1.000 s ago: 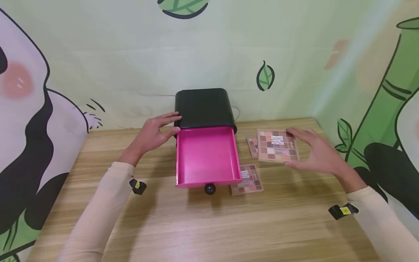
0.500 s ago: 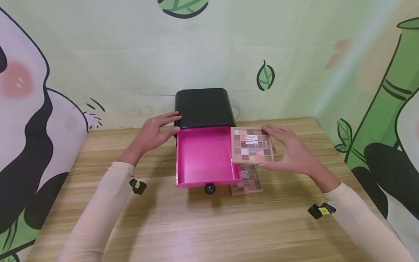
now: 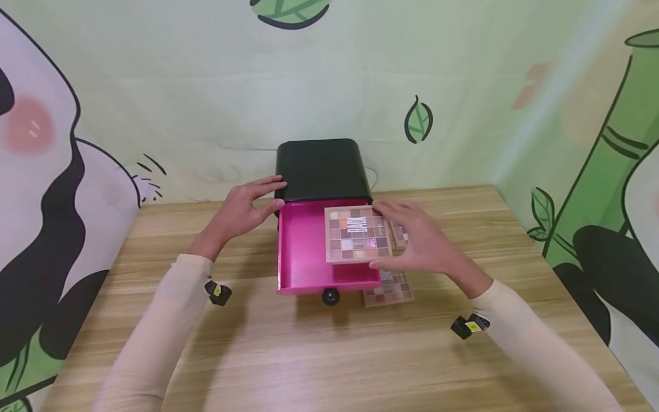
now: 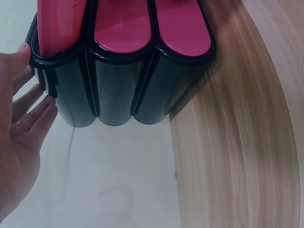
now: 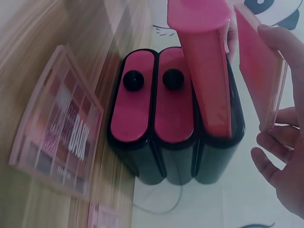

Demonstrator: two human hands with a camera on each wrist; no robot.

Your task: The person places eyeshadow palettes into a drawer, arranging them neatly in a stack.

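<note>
An eyeshadow palette (image 3: 356, 234) with a grid of pans under a clear lid is pinched at its right edge by my right hand (image 3: 419, 243). It hangs over the right part of a pulled-out pink drawer (image 3: 304, 246). In the right wrist view the palette (image 5: 261, 71) is apart from the drawer's rim, with the thumb on one face and fingers on the other. My left hand (image 3: 239, 212) rests against the left side of the black drawer cabinet (image 3: 321, 171). In the left wrist view its straight fingers (image 4: 42, 121) touch the cabinet's side near the open drawer.
A second palette (image 3: 391, 289) lies by the drawer's front right corner, and another palette (image 3: 400, 236) sits behind it, partly hidden. Below the open drawer are closed drawers with black knobs (image 5: 173, 79). A printed cloth backdrop (image 3: 206, 103) stands behind the wooden table (image 3: 288, 360).
My right hand has carried the palette leftward from the table's right side to above the drawer. My left hand and the cabinet have stayed put.
</note>
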